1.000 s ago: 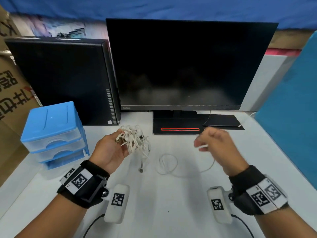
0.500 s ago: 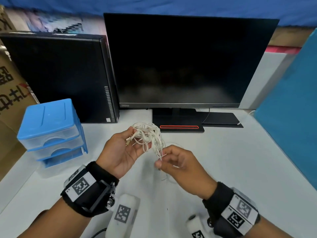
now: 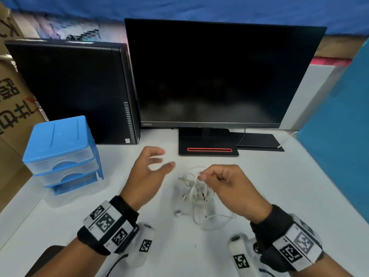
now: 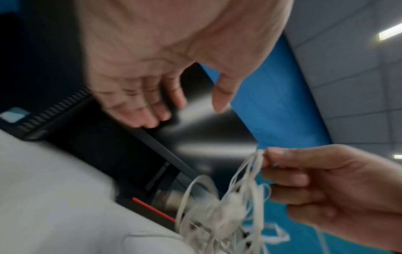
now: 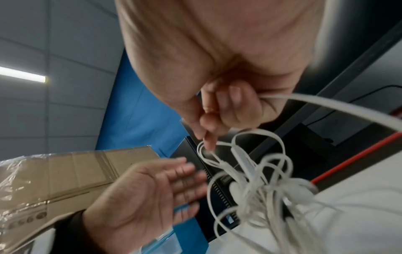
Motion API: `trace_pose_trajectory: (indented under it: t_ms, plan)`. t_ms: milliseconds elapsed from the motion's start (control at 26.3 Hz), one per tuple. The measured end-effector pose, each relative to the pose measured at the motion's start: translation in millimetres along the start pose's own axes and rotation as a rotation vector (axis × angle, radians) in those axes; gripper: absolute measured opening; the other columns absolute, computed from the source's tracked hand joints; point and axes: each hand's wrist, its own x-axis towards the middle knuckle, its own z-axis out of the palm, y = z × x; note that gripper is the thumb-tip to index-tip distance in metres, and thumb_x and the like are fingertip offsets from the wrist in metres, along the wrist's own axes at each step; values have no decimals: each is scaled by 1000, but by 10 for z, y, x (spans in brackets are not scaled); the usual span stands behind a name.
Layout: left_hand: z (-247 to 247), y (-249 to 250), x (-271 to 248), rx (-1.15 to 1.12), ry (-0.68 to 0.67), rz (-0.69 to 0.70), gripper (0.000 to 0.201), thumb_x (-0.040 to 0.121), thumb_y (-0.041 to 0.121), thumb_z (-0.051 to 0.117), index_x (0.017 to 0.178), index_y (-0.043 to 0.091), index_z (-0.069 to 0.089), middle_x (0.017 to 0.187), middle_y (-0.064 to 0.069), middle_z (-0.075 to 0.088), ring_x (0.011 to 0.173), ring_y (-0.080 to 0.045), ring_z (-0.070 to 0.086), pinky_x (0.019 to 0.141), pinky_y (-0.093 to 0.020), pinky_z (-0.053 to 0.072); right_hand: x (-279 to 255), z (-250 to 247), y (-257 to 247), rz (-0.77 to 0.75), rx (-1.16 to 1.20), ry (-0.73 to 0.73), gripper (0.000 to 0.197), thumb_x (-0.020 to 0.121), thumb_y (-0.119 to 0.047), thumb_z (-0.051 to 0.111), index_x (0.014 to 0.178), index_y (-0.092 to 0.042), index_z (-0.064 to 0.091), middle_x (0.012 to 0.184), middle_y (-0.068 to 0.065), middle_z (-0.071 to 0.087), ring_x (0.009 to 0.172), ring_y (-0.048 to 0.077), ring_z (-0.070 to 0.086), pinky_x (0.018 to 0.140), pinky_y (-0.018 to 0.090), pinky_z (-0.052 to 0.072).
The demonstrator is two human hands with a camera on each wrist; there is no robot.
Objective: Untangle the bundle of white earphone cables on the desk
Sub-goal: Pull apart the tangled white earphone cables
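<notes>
The tangled bundle of white earphone cables [image 3: 196, 191] [image 4: 222, 213] [image 5: 256, 182] hangs from my right hand [image 3: 217, 178] [image 4: 304, 173] [image 5: 217, 118], which pinches strands at its top; the lower loops trail onto the white desk [image 3: 279, 186]. An earbud [image 3: 177, 212] lies loose on the desk just left of the bundle. My left hand [image 3: 153, 166] [image 4: 165, 106] [image 5: 165, 185] hovers to the left of the bundle with fingers spread and straight, holding nothing.
A black monitor [image 3: 219, 76] on its stand [image 3: 208, 149] is behind the hands. A black computer tower [image 3: 75, 90] stands at back left, a blue drawer unit [image 3: 60, 152] at left, a blue partition [image 3: 339, 136] at right, cardboard boxes [image 3: 12, 100] far left.
My left hand has let go of the bundle and opened, moving up and left. My right hand now holds the bundle alone, lower and farther right than before.
</notes>
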Motion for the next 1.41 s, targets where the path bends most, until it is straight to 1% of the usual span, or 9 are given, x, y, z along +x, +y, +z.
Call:
trace_pose_trajectory:
  t_ms: [114,190,304,570,722,912,1102,1254,1406]
  plan:
    - [99,136,-172,102,-367,325,42,76,22,80,112,26,59,119,12,65,120,-9,57,100,-28,44,-7,17,-24,-28,29,-59,16,96,-19,63,86,-18,77,82,27,66,67,32,55,65,41,48]
    - [191,153,-201,154,-453,354,45,77,19,82,114,28,58,114,13,66,117,-8,59,101,-25,44,-33,5,-74,-84,51,-76,16,96,-16,62,89,-14,76,80,23,68,68,34,58,67,43,50]
    - [219,57,-147,206,-388,312,32,80,18,80,104,28,61,99,11,69,97,-9,66,91,-30,51,-61,-100,-194,-125,119,-12,19,97,-8,58,84,-10,71,57,-8,57,53,4,46,53,13,38]
    - [-14,-27,29,147,-348,209,11,81,24,77,90,23,73,88,6,74,77,-8,69,74,-23,53,-60,-387,-373,-203,444,126,19,96,-12,52,83,-13,66,67,4,56,61,16,49,52,24,42]
    - [-54,14,83,9,-290,194,16,81,28,69,86,15,77,85,-2,76,77,-22,68,76,-29,53,51,-439,-239,-47,335,198,28,98,-1,46,81,-12,64,74,9,65,66,20,61,62,33,51]
    - [-21,50,34,-19,-320,208,28,85,31,64,81,3,70,73,-1,65,67,-11,56,67,-22,46,48,-283,-186,87,248,-14,21,92,0,60,110,-10,63,87,17,69,56,21,58,56,29,48]
    - [22,44,-2,4,-321,176,17,89,24,67,88,8,72,82,-10,71,72,-28,64,72,-33,53,-18,-114,-155,-45,135,-36,9,88,-12,70,94,-7,74,66,2,62,56,4,54,57,13,42]
    - [85,71,-87,21,-377,133,9,87,19,72,93,14,68,72,7,67,64,-8,61,62,-24,49,-35,-100,-140,-77,65,-74,7,88,-11,71,87,-11,78,85,3,77,80,20,71,81,31,56]
    - [45,92,-46,-23,-271,-3,40,71,37,86,95,20,59,77,2,70,66,-11,65,61,-25,50,-33,-106,-152,-122,42,-32,10,90,-13,69,83,-11,75,77,7,72,71,23,64,73,33,52]
